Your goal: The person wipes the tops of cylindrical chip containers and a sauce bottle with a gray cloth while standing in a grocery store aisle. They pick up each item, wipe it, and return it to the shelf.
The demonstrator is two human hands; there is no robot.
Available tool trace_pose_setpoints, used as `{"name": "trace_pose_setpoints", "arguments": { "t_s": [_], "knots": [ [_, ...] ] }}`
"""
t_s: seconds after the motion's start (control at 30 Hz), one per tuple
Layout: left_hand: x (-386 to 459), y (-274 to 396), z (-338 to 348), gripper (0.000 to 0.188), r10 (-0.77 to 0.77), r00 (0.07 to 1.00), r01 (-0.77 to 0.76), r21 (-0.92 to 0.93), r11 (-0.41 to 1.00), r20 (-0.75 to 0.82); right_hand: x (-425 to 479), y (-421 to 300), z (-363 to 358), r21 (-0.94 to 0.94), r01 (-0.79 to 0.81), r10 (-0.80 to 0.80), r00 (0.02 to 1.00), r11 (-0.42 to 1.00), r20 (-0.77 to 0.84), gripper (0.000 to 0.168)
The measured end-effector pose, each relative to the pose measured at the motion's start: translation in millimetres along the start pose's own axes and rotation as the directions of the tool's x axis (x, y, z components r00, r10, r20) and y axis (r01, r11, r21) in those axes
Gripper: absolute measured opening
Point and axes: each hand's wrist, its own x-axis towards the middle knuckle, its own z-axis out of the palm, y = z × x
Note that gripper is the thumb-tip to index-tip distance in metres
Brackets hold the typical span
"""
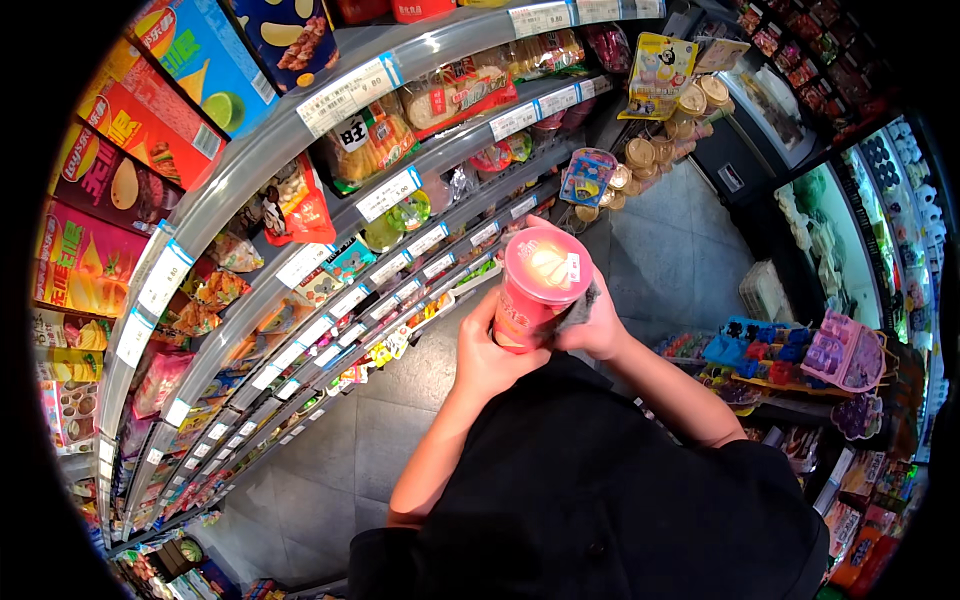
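Both my hands hold a pink lidded cup [529, 304] in front of my chest, above the aisle floor. A round translucent lid with a shell-like pattern and a small white sticker tops it. My left hand [499, 367] supports the cup's lower left side. On the right side, my right hand [601, 326] presses a dark grey, cloth-like item [577, 311] against the cup wall. That item is blurred, so its exact kind is unclear. Fingertips show behind the lid; the cup's far side is hidden.
Tiered snack shelves [360, 86] with price tags curve along my left, with Lay's boxes [154, 112] on the upper tier. Hanging packets [660, 75] and stacked tubs [641, 154] stand ahead. Colourful plastic toy packs [765, 356] and a lit refrigerated case [832, 225] are at right.
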Motion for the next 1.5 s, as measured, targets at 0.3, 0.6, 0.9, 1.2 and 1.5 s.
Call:
{"name": "trace_pose_setpoints", "arguments": {
  "t_s": [0.3, 0.6, 0.9, 1.2, 1.5],
  "knots": [
    [12.0, 15.8, 17.0, 0.073, 0.076, 0.963, 0.032, 0.390, 0.920, -0.258, 10.1, -2.8, -2.6, -0.098, -0.068, 0.046, 0.976, 0.993, -0.211, 0.083],
    [-1.1, -31.2, -33.4, 0.082, -0.137, 0.795, 0.549, -0.606, 0.576, 0.591, 24.4, -33.9, -23.4, 0.289, -0.020, 0.013, 1.000, 0.957, 0.027, 0.090],
    [-5.4, -12.1, -6.5, 0.074, -0.131, 0.991, 0.135, -0.282, 0.950, 0.033, 25.3, -25.9, -33.9, 0.284, 0.071, -0.027, 0.987, 0.956, -0.157, 0.080],
    [-7.8, -3.1, -3.0, 0.086, 0.038, 0.996, -0.056, -0.214, 0.975, -0.086, 26.5, -38.9, -23.8, 0.273, -0.006, 0.055, 0.983, 0.962, -0.174, 0.095],
    [-21.4, -11.6, -1.9, 0.083, -0.130, 0.990, 0.135, -0.510, 0.850, 0.046, 23.0, -32.2, -20.8, 0.336, 0.057, -0.014, 0.991, 0.940, -0.130, 0.091]
  ]
}}
